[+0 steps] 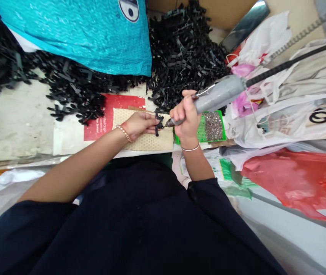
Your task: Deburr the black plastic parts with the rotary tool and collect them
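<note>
- While the left hand (140, 125) pinches a small black part (159, 124) between thumb and fingers, that part sits over a pale, textured pad (146, 143) on the desk (8, 118).
- The right hand (186, 116) is wrapped around a grey power driver (220, 97), its tip at the black part; whether they touch, I cannot tell.
- Just beside the right hand lies a green tray (224, 128), small metal pieces (213, 126) filling its right portion.
- Beyond the hands, a heap of black pieces (188, 57) lies right of a blue bag (79, 34).
</note>
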The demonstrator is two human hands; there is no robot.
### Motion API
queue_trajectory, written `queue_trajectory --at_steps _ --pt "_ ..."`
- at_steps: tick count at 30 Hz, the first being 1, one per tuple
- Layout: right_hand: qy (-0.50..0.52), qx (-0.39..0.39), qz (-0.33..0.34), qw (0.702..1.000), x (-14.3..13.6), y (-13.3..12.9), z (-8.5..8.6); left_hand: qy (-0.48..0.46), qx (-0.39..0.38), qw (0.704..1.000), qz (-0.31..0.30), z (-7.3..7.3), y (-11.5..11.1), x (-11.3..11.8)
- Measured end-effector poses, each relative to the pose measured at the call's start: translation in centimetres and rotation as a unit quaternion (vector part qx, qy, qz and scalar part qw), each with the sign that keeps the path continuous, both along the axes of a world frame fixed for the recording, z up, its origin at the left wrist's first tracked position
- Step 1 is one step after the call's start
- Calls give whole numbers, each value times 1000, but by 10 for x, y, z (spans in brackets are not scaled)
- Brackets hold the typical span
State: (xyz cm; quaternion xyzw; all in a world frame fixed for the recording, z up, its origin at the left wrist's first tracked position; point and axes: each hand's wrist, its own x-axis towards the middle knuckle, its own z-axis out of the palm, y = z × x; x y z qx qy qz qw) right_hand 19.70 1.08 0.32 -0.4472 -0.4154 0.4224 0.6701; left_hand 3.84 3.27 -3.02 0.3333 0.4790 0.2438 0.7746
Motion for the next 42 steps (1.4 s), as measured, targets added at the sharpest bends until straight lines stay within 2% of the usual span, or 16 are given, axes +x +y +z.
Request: queue_trajectory --at_steps 6,16,25,34,42 --pt "-11 -28 -6 1000 -3 9 -16 -13 3 1000 -3 1 -1 0" --pt "-20 -40 -20 999 -10 6 -11 -19 -6 1000 -6 -1 0 -1" --pt "-34 -26 -10 999 -6 4 -16 -17 -5 1000 -10 -1 0 -1" --pt "-25 0 -15 1000 -11 0 -10 -4 -4 1000 -1 -1 0 0" --pt "12 41 30 999 -16 -1 -9 -5 -8 1000 -2 -4 1 0"
